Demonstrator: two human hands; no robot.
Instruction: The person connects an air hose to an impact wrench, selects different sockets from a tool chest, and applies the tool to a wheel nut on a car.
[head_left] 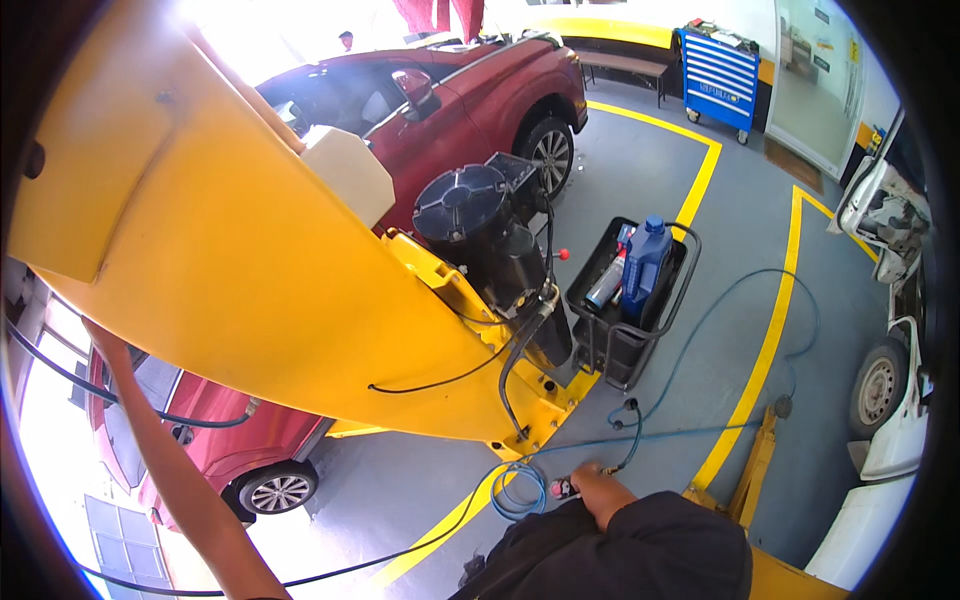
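Note:
My left arm reaches up along the yellow lift column (300,270), where my left hand (100,335) meets the column's lower edge. Its fingers are hidden, so I cannot tell whether they grip anything. Low at the middle, my right hand (588,478) is closed on a small air tool (562,489) with a pinkish-grey end, its exact kind not clear. A dark hose with a fitting (630,405) runs to that hand. Beside it, a blue air hose (515,495) lies coiled on the floor.
A black cylindrical pump unit (460,205) stands at the column's base. Next to it, a black bin (625,350) holds a blue jug (648,262) and a spray can (605,285). Red cars (450,100) flank the column. A blue tool cabinet (718,80) stands far right.

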